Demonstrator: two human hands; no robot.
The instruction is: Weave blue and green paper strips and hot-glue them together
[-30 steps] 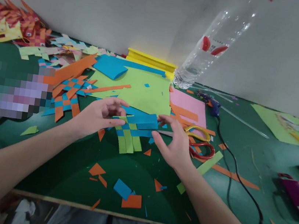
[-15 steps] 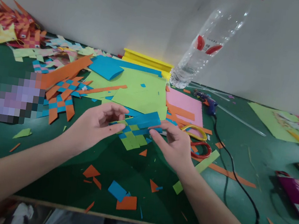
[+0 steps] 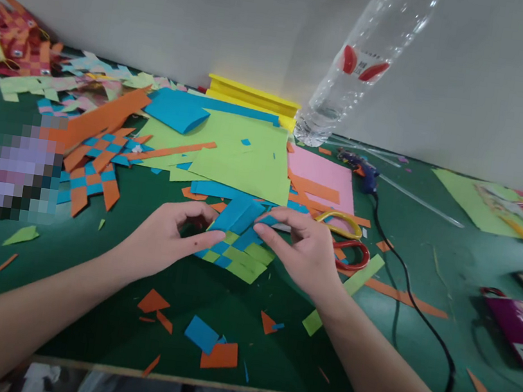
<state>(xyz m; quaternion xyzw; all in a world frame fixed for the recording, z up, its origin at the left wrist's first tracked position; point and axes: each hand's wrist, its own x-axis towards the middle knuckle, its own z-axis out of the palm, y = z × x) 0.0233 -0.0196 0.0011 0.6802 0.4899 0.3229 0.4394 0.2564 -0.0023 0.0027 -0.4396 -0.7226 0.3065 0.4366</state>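
Observation:
A woven piece of blue and green paper strips (image 3: 234, 254) is held between my two hands over the green table. My left hand (image 3: 178, 236) pinches its left edge, thumb in front and fingers behind. My right hand (image 3: 300, 247) grips a blue strip at the right side between thumb and fingers. Wide blue flaps stand up along the top of the weave, and green strip ends point toward the lower right. Just beyond my right hand lie scissors (image 3: 353, 254) with one yellow and one red handle; their blades are mostly hidden.
Green paper sheets (image 3: 246, 168) lie ahead, with a pink sheet (image 3: 325, 176) beside them. A tilted clear bottle (image 3: 351, 72) stands by the wall. A blue glue gun (image 3: 366, 175) trails a black cord rightward. Orange-and-blue woven pieces (image 3: 100, 167) and scraps lie left.
The woven piece has turned, its green ends swinging to the lower right. My right hand has shifted its hold onto a blue strip. The view has moved slightly.

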